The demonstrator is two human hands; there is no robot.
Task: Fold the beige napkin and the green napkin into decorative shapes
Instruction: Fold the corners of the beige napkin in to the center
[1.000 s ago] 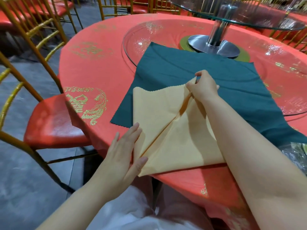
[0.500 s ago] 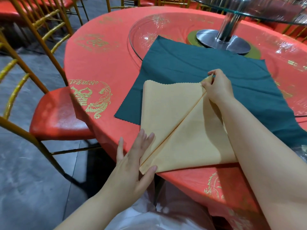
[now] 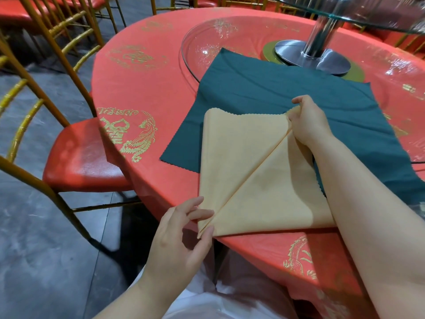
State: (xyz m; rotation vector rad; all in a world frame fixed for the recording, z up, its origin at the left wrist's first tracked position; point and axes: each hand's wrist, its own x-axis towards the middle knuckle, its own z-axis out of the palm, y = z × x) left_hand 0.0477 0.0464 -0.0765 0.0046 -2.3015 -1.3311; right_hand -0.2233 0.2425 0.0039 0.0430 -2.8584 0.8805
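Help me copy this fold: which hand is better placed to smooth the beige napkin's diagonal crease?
Probably the left hand: it pinches the beige napkin at the crease's near end, while the right hand pinches the far corner, its forearm across the cloth.

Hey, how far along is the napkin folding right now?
Done: the beige napkin carries one diagonal fold. In hand: the left hand pinches its near corner, the right hand grips the far corner. Left: the rest of that shape, plus the green napkin, lying flat and unfolded underneath.
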